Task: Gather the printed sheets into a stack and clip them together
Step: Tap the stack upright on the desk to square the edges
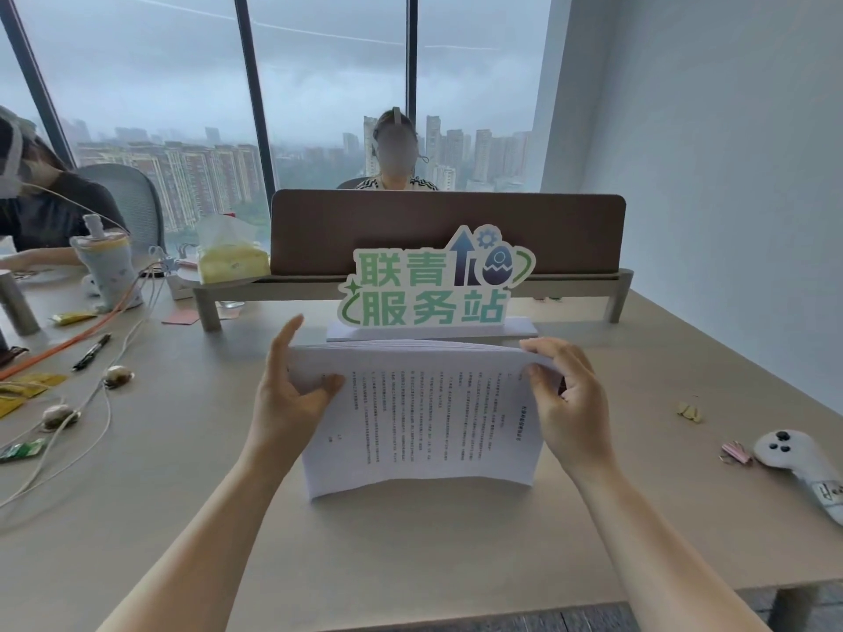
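Stack of printed sheets (424,417) standing on its lower edge on table (638,517). Left hand (287,394) and right hand (570,403) gripping opposite side edges, thumbs in front. Binder clips (735,451) lying apart, right.

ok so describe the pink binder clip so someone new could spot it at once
Start at the beige table's right side and find the white game controller. The pink binder clip lies just left of it, touching or nearly so. The yellow binder clip lies farther back, apart.
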Motion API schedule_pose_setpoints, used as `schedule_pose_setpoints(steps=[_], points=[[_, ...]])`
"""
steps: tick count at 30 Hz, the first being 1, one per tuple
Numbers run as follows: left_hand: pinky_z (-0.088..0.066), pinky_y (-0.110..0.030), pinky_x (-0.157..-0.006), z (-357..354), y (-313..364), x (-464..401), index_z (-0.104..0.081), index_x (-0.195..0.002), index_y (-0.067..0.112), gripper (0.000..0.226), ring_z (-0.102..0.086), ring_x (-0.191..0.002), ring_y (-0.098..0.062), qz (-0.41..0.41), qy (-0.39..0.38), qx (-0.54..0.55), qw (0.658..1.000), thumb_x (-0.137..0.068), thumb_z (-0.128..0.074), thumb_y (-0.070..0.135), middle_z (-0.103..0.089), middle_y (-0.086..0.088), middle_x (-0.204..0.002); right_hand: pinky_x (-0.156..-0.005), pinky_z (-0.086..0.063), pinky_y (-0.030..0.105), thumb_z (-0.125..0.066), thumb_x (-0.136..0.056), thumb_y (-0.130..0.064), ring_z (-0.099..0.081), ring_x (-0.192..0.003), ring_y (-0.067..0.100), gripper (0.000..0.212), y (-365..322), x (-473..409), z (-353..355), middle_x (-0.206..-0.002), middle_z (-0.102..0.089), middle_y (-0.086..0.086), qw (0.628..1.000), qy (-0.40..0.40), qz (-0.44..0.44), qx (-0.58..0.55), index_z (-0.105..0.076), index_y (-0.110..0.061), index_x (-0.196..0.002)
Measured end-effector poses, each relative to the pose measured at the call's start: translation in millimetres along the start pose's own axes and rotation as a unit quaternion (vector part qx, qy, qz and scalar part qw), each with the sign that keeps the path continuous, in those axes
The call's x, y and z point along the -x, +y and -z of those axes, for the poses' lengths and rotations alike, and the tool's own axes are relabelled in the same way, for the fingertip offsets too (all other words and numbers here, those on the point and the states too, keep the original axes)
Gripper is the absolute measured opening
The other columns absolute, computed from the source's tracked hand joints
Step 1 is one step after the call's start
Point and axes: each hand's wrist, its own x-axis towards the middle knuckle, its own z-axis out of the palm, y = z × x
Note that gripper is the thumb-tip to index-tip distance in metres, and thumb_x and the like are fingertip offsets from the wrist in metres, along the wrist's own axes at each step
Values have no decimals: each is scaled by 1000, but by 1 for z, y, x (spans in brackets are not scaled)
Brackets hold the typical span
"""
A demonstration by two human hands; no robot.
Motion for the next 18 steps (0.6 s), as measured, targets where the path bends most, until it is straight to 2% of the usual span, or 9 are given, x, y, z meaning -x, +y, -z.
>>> schedule_pose_setpoints(steps=[2, 3, 4, 6, 9, 10, 12, 15, 18], points=[[-56, -29, -71, 0, -5, 4, -27, -145, 41, 89, -65, -85, -15, 72, -2, 87, 994, -82, -73, -1, -64, -1, -99, -71, -44, 6, -58, -96, -6, -58, -95, -1, 37, 0, 1, 0, -110, -62, -15, 999, 4, -42, -30, -59, -36, -117], [-56, -33, -73, 1, -7, 4, -32, -144, 38, 86, -66, -86, -18, 96, -5, 119, 988, -80, -76, 2, -66, -3, -99, -70, -46, 10, -58, -97, -11, -59, -92, 3, 40, 1, 3, -2, -108, -62, -14, 996, 6, -68, -51, -54, -38, -125], [-56, -36, -74, 2, -9, 4, -43, -139, 33, 77, -66, -87, -20, 114, -14, 143, 983, -75, -80, 10, -68, -3, -100, -70, -48, 14, -58, -98, -15, -60, -91, 6, 44, 2, 5, -4, -107, -62, -11, 991, 6, -100, -85, -47, -39, -132], [-56, -39, -74, 3, -12, 4, -68, -109, 22, 52, -67, -86, -27, 148, -45, 177, 972, -61, -85, 27, -74, -4, -94, -71, -49, 24, -60, -96, -21, -62, -91, 14, 46, 5, 8, -8, -106, -63, -4, 966, -2, -175, -189, -44, -33, -137], [-56, -42, -74, 0, -12, 2, -77, -73, 18, 15, -67, -80, -31, 188, -56, 193, 961, -60, -81, 23, -77, -4, -78, -68, -47, 39, -64, -84, -26, -63, -84, 28, 17, 8, 10, -11, -94, -71, 5, 934, -25, -235, -269, -68, -26, -100], [-57, -42, -73, -1, -10, 1, -77, -69, 18, 9, -68, -76, -30, 187, -56, 191, 962, -61, -79, 21, -76, -4, -77, -66, -46, 40, -65, -84, -23, -63, -80, 27, 9, 7, 9, -11, -89, -72, 4, 935, -23, -239, -262, -70, -27, -90], [-55, -38, -69, 0, -3, -5, -75, -69, 17, 8, -68, -69, -24, 172, -55, 192, 965, -62, -78, 18, -76, -2, -74, -63, -47, 37, -64, -90, -14, -64, -73, 20, 17, 3, 5, -12, -82, -72, 0, 943, -9, -227, -245, -71, -27, -83], [-55, -34, -63, 6, 8, -14, -74, -68, 16, 12, -67, -62, -18, 129, -46, 195, 971, -60, -82, 11, -75, 0, -69, -62, -46, 36, -61, -92, -8, -62, -70, 18, 22, -7, -5, -9, -82, -70, -1, 948, 4, -181, -263, -71, -27, -85], [-58, -32, -61, 13, 0, -15, -77, -70, 19, 9, -69, -65, -18, 114, -66, 189, 973, -61, -78, 17, -76, 0, -74, -61, -48, 31, -62, -92, -8, -63, -72, 13, 19, -7, -7, -6, -85, -70, -4, 944, -14, -165, -284, -69, -25, -90]])
